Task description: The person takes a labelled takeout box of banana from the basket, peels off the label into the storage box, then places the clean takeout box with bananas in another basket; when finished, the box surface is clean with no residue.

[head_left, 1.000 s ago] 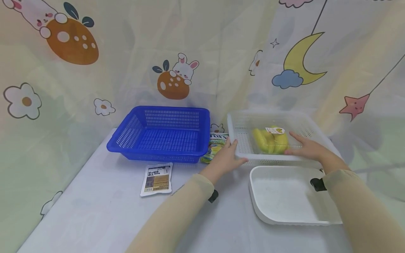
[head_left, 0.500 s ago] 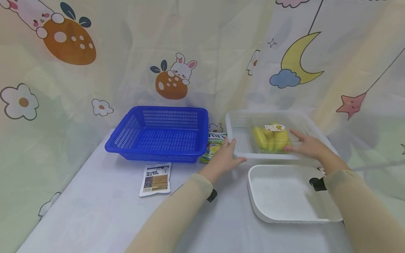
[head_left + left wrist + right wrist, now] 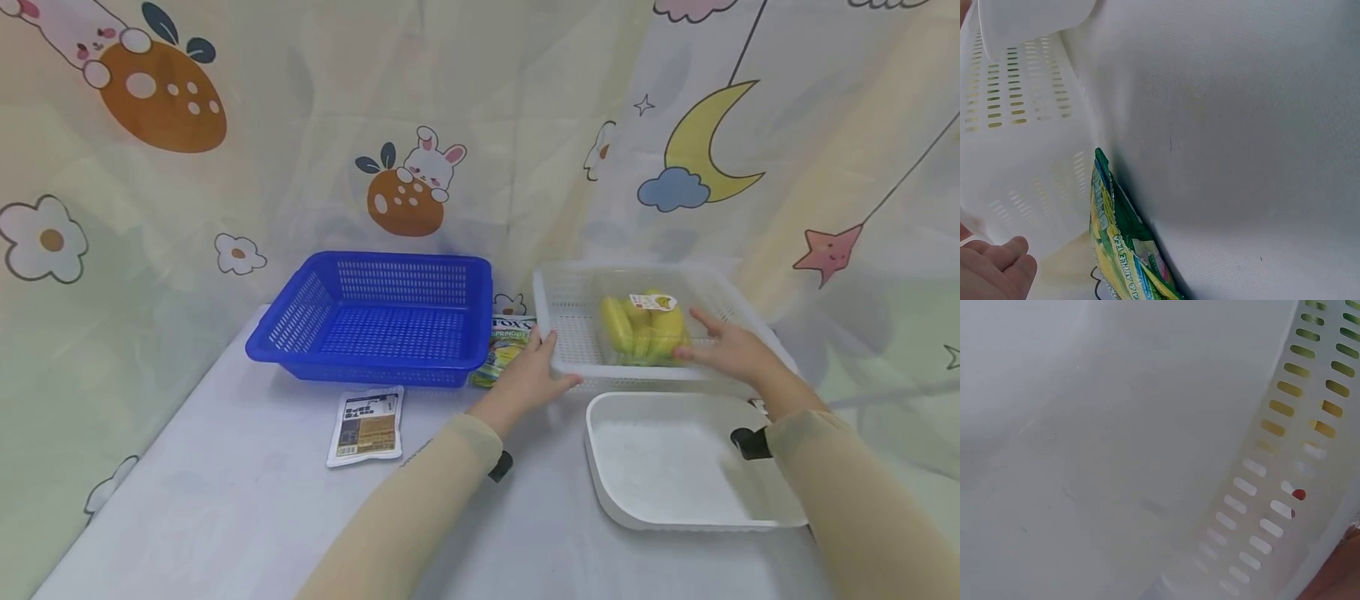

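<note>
A clear plastic box of bananas [image 3: 632,329] with a white label lies in the white slotted basket [image 3: 585,371] at the right rear. My right hand [image 3: 729,354] reaches over the basket's front rim and holds the box's right end, thumb and index finger apart. My left hand [image 3: 523,377] grips the basket's front left corner, fingers along the side and thumb along the front. Its curled fingertips [image 3: 1013,256] show beside the basket wall in the left wrist view. The right wrist view is mostly the white tray's surface [image 3: 1116,425] and the slotted wall.
A blue slotted basket [image 3: 397,371] stands at left rear. Between the baskets leans a green-yellow FOX'S packet [image 3: 504,343], partly behind my left hand. A white pouch with a brown label [image 3: 367,427] lies in front. The white tray [image 3: 630,521] sits below my right arm.
The banana box has shifted slightly right and back inside the white basket, together with my right hand. My left hand stays at the basket's corner.
</note>
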`<action>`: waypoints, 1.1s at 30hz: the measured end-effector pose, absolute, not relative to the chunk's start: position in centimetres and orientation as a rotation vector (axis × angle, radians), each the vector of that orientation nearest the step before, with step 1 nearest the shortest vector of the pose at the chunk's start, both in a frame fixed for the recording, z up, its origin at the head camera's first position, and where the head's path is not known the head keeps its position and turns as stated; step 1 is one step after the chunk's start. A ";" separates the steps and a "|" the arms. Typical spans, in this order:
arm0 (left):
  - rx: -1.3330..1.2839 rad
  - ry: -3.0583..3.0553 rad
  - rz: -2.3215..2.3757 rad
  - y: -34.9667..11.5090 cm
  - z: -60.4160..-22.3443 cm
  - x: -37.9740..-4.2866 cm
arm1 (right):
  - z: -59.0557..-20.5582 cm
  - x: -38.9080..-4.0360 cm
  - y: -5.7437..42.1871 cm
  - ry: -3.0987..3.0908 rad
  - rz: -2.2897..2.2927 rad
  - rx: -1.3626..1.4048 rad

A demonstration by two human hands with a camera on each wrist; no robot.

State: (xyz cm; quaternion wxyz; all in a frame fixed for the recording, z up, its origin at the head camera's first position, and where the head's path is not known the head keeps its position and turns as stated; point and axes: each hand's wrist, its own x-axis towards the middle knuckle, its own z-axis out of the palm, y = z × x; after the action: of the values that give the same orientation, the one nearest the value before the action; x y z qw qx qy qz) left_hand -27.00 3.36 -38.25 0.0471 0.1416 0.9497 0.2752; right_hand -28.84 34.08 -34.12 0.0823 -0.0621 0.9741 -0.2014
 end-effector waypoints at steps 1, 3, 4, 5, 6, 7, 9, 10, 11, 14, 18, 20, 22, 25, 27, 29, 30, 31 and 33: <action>0.433 2.898 0.843 3.4 -38.2 -27.0 | -34.1 -28.8 34.1 2.914 -0.600 -0.180; 0.435 2.900 0.847 3.3 -38.2 -27.0 | -34.0 -28.7 34.1 2.924 -0.609 -0.175; 0.435 2.900 0.850 3.3 -38.2 -26.9 | -34.0 -28.7 34.1 2.931 -0.613 -0.173; 0.435 2.899 0.852 3.3 -38.2 -26.9 | -33.9 -28.7 34.2 2.937 -0.617 -0.169; 0.436 2.896 0.857 3.3 -38.2 -26.9 | -33.8 -28.7 34.2 2.944 -0.620 -0.167; 0.439 2.893 0.857 3.3 -38.1 -26.9 | -33.7 -28.6 34.2 2.952 -0.623 -0.166; 0.441 2.887 0.856 3.3 -38.1 -26.9 | -33.4 -28.6 34.2 2.968 -0.622 -0.162; 0.439 2.882 0.851 3.3 -38.1 -26.9 | -33.2 -28.6 34.1 2.974 -0.619 -0.155; 0.438 2.878 0.844 3.3 -38.0 -26.9 | -33.0 -28.6 34.1 2.979 -0.614 -0.151; 0.410 2.862 0.889 3.2 -37.8 -26.9 | -32.2 -28.3 33.7 2.987 -0.608 -0.147; 0.392 2.847 1.058 3.1 -36.9 -26.9 | -31.3 -28.0 33.4 2.991 -0.622 -0.155; 0.413 2.838 1.137 2.9 -36.2 -26.8 | -30.9 -27.9 33.2 2.993 -0.641 -0.161; 0.436 2.813 1.194 2.6 -35.5 -26.8 | -30.6 -27.8 32.9 2.993 -0.651 -0.157; 0.450 2.769 1.268 1.8 -34.6 -26.8 | -29.9 -27.6 32.3 2.986 -0.686 -0.162; 0.446 2.745 1.322 1.3 -34.1 -27.0 | -29.5 -27.5 31.9 2.979 -0.713 -0.166; 0.453 2.747 1.357 0.7 -33.7 -27.2 | -29.0 -27.3 31.4 2.972 -0.742 -0.184; 0.456 2.742 1.386 0.4 -33.4 -27.3 | -28.8 -27.2 31.2 2.967 -0.758 -0.189; 0.458 2.736 1.417 0.1 -33.3 -27.4 | -28.6 -27.1 30.9 2.968 -0.766 -0.197; 0.461 2.736 1.445 -0.5 -33.0 -27.7 | -28.1 -26.8 30.4 2.961 -0.786 -0.225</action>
State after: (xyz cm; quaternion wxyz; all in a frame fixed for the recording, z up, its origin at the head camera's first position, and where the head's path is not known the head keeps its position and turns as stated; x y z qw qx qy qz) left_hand -27.65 -0.49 -33.02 0.0066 0.1473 0.8747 0.4617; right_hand -26.79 30.37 -28.13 0.0351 -0.0731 0.9633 -0.2558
